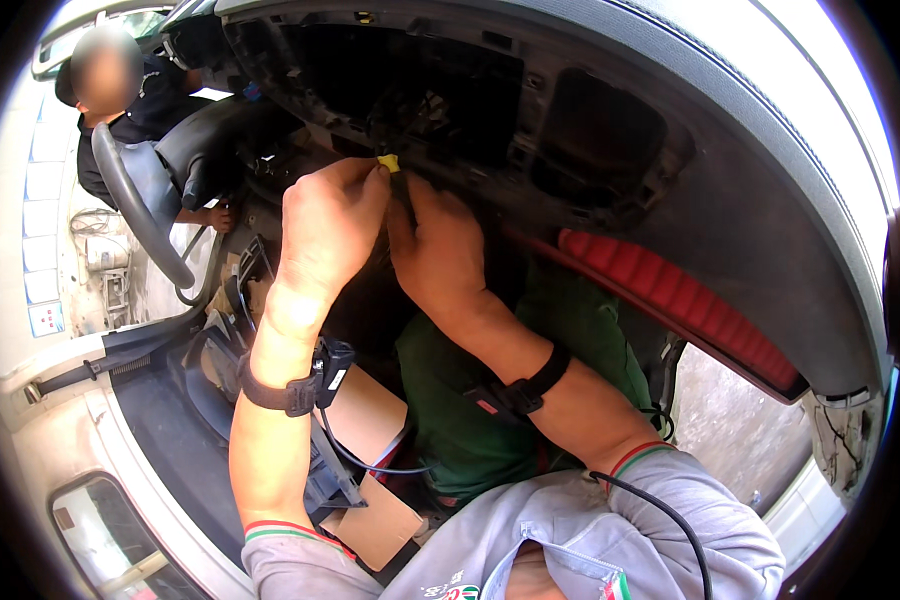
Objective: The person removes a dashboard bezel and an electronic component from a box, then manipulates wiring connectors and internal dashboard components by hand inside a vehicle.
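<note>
In front of the stripped dashboard (610, 60), both my hands meet around a small yellow connector-like piece (388, 162) with a dark cable or wrapped wire (403, 195) running down from it. My left hand (332, 220) is closed, thumb and fingertips pinching at the yellow piece. Close against it, my right hand (442, 245) is closed around the dark cable just below. The fingers' far sides are hidden. Behind them, loose wires (428, 108) hang in a dark dashboard opening (475, 85).
The steering wheel (135, 215) is at the left, with a co-worker (135, 100) in dark clothes beyond it. A red padded panel (670, 290) runs along the dashboard's lower right. Cardboard (363, 415) and trim parts (320, 470) lie left of my green-trousered legs (470, 400).
</note>
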Motion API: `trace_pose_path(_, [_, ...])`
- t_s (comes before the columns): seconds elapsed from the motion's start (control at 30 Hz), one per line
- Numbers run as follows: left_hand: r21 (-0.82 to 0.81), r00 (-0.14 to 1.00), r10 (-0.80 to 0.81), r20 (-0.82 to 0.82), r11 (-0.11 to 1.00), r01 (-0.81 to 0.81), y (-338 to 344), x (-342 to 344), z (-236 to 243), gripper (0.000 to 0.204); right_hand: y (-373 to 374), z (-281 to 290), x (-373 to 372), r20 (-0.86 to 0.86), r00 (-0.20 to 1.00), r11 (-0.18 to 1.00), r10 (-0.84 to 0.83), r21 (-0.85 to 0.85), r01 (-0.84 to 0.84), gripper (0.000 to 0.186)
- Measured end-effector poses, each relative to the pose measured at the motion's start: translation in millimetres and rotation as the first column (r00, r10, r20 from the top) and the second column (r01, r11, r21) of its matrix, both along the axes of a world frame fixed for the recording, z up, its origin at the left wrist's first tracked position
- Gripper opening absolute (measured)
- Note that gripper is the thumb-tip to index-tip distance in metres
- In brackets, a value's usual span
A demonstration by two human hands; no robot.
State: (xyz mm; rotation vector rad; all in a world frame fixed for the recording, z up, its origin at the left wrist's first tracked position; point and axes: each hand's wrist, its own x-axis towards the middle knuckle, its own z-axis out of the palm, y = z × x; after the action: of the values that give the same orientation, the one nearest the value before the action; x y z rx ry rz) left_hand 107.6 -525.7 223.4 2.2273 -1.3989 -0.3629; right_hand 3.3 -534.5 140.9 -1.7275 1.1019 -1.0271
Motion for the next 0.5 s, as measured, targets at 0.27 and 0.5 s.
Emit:
trace_pose_path(0.27, [0.049, 0.935, 0.071, -0.346, 0.997, -0.058, -3, 10, -12, 0.029, -2, 0, -2, -0.047, 0.997, 0.987, -0.066, -0.148, 0.059, 0.034])
trace_pose_path(0.5, [0.079, 0.306, 0.089, -0.948, 0.996, -0.044, -3, 28, -16, 0.035, 1, -2, 1, 0.033, 0.997, 0.993, -0.073, -0.094, 0.076, 0.025])
